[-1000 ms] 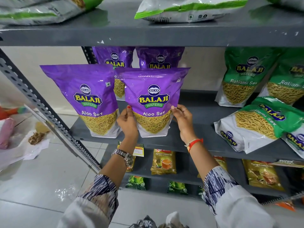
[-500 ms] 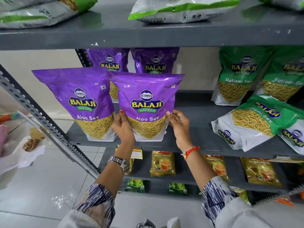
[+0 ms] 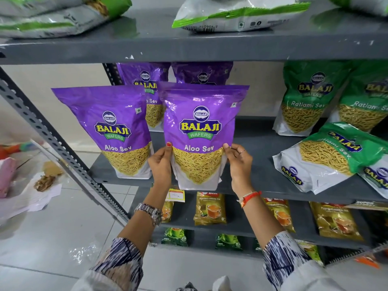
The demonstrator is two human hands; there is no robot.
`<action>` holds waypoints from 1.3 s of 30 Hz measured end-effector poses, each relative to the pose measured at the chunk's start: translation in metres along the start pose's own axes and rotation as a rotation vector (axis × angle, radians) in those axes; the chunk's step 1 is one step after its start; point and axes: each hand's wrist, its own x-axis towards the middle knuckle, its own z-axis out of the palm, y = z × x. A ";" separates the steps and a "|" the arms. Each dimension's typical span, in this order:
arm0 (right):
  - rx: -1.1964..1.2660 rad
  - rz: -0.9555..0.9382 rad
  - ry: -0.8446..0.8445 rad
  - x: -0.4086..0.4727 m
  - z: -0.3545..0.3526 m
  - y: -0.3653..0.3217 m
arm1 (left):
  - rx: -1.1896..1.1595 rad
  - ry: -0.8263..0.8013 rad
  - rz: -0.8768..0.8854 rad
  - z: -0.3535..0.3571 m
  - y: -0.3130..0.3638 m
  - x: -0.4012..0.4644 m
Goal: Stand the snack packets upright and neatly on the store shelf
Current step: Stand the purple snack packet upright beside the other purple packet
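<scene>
A purple Aloo Sev packet [image 3: 200,131] stands upright at the front edge of the grey middle shelf [image 3: 258,181]. My left hand [image 3: 160,164] grips its lower left side and my right hand [image 3: 239,162] grips its lower right side. Another purple Aloo Sev packet [image 3: 111,131] stands upright to its left. Two more purple packets [image 3: 144,80] stand behind them. On the right, two green Ratlami Sev packets [image 3: 308,99] lean upright at the back, and a green packet [image 3: 327,160] lies tilted on its back in front of them.
The upper shelf [image 3: 189,47] carries flat green-and-white packets [image 3: 237,15]. The lower shelves hold yellow tea packets [image 3: 210,208] and small green packs [image 3: 175,236]. A slanted perforated metal upright [image 3: 52,139] runs at left. Papers and scraps [image 3: 37,192] lie on the tiled floor.
Both hands still hold the front purple packet. It sits slightly further forward, with its base at the shelf's front edge; the view has shifted a little.
</scene>
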 end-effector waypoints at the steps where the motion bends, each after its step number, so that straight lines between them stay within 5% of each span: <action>1: 0.008 -0.023 0.011 -0.003 -0.005 -0.003 | 0.022 -0.025 0.033 0.000 0.004 -0.005; 14: 0.091 -0.212 0.010 -0.068 -0.037 -0.085 | 0.062 -0.068 0.361 -0.006 0.076 -0.076; 21: 0.101 -0.222 0.001 -0.074 -0.038 -0.096 | 0.056 -0.090 0.392 -0.006 0.091 -0.082; 29: 0.014 -0.141 0.008 -0.045 -0.026 -0.062 | 0.098 -0.119 0.202 -0.005 0.060 -0.057; 39: -0.084 -0.043 0.001 -0.007 0.007 -0.017 | 0.083 0.080 -0.088 0.003 0.020 -0.007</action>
